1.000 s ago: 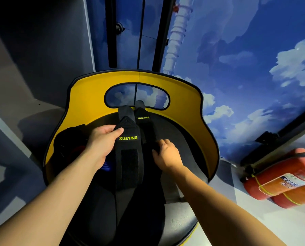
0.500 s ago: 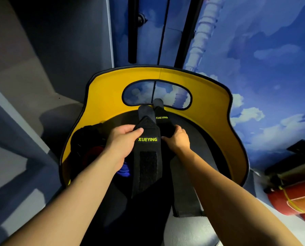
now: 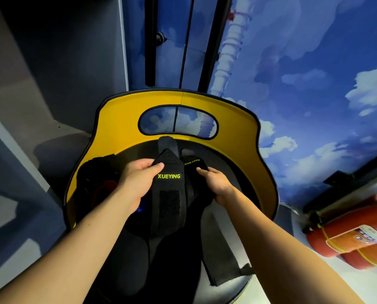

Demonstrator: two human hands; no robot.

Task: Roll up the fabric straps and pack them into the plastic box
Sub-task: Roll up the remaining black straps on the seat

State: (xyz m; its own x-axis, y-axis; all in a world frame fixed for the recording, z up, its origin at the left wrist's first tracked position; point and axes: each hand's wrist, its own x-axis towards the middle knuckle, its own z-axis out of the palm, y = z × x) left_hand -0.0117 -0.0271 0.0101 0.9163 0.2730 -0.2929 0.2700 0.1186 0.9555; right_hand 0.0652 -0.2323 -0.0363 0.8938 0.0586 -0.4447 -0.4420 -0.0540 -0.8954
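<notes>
Two black fabric straps with yellow-green XUEYING lettering lie lengthwise on the dark seat of a yellow-backed chair [image 3: 117,119]. My left hand [image 3: 137,183] pinches the top end of the left strap [image 3: 168,194], whose black velcro patch faces up. My right hand [image 3: 216,185] grips the upper part of the right strap [image 3: 193,163], which bunches under its fingers; that strap's tail [image 3: 220,260] trails down toward the seat's front edge. A dark, partly see-through box [image 3: 99,181] with red and blue things inside sits on the seat's left side, half hidden by my left forearm.
Red fire extinguishers [image 3: 354,235] lie on the floor at the right. A blue sky-painted wall [image 3: 292,62] rises behind the chair, with black vertical bars [image 3: 150,40] beside it. Grey wall and floor panels [image 3: 18,106] fill the left side.
My right hand has closed on the right strap and gathered its upper part, which now looks bunched. My left hand keeps its pinch on the left strap. The camera has shifted.
</notes>
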